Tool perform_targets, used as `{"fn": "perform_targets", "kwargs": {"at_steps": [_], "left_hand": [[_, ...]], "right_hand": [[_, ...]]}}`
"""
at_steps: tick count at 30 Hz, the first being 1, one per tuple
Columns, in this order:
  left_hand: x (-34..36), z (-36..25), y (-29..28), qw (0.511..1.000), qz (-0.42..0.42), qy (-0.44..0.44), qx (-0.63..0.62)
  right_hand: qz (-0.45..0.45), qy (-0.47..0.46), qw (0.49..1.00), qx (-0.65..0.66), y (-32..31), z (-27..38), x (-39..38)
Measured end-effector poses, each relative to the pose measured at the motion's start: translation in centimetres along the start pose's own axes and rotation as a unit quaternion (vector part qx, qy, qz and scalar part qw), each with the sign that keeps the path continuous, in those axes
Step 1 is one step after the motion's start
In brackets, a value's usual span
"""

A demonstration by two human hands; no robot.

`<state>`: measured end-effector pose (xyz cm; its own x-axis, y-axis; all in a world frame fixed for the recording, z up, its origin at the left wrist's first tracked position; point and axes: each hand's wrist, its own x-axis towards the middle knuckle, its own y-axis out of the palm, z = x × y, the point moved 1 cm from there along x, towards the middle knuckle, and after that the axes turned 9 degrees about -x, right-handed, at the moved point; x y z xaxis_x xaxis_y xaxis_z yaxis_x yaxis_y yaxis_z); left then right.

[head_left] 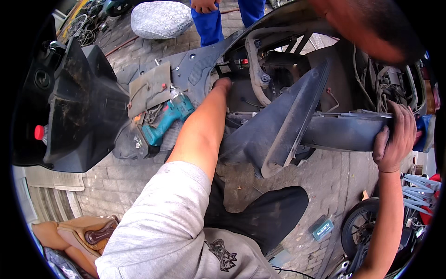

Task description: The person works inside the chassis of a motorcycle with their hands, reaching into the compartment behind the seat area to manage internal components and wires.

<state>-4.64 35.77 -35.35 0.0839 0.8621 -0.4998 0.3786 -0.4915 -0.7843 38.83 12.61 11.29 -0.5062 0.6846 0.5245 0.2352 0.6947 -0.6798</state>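
Bright even daylight, soft shadows, strong fisheye bending, black vignette, blurred upper-right corner.

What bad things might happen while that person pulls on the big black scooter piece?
The left hand reaches deep inside the scooter frame, mostly hidden, so it might get pinched or scraped. The right hand grips only the end of the black side panel, which might twist or crack. The teal drill lying on the footboard might get knocked off.
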Motion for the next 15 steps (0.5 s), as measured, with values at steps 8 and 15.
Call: {"fn": "perform_targets", "kwargs": {"at_steps": [8,15], "left_hand": [[0.6,-1.6,-1.2,0.925,-0.186,-0.156,-0.291],[5.5,-0.9,0.1,0.949,-0.095,-0.173,-0.245]], "right_hand": [[0.005,0.005,1.000,0.013,0.1,0.1,0.1],[0.020,0.001,1.000,0.016,0.2,0.0,0.1]]}}
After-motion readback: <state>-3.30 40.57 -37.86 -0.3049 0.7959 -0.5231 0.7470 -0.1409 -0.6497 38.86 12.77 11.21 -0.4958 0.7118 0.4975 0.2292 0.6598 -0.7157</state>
